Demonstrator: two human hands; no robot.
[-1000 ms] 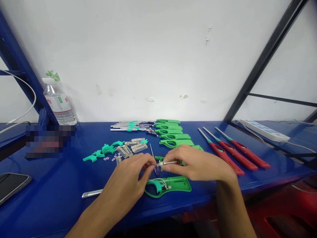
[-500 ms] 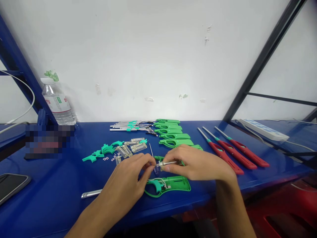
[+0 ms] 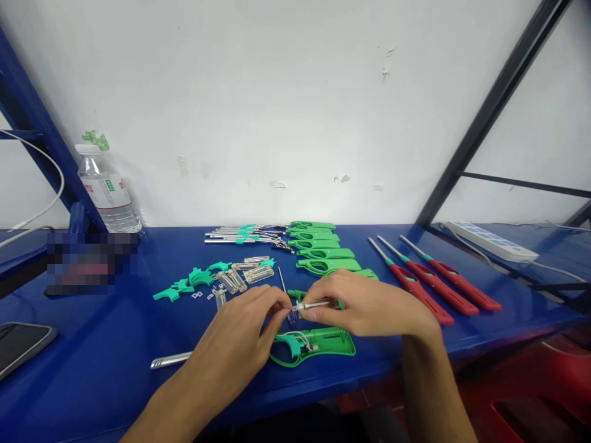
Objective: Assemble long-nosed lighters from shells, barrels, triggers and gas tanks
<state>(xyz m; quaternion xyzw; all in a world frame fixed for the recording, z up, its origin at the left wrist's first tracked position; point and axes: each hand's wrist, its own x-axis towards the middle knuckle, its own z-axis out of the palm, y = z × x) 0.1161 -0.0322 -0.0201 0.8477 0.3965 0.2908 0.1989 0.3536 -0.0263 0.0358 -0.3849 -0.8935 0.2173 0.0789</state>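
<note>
Between the fingers of my right hand (image 3: 369,301) is a clear lighter fuel tank (image 3: 316,304), held lengthwise with its metal-looking end toward the left. My left hand (image 3: 249,320) pinches at that end; anything in its fingertips is too small to make out. Just below lies an open green lighter shell half (image 3: 337,339) with a teal trigger (image 3: 290,345) and white wires in it. A metal lighter tube (image 3: 168,360) sticks out left from under my left wrist. Behind my fingertips rests a thin screwdriver (image 3: 282,278), its purple handle partly covered.
Several clear tanks (image 3: 259,274) and teal triggers (image 3: 200,277) lie at centre left. Metal tubes with wires (image 3: 229,241) and green shells (image 3: 325,253) line the back. Red lighters (image 3: 455,291) lie right, near a power strip (image 3: 492,242). A bottle (image 3: 111,200) and phone (image 3: 23,344) are left.
Almost nothing differs. Both hands keep the same hold at the end of the fuel tank, with only a very slight shift of the fingers.
</note>
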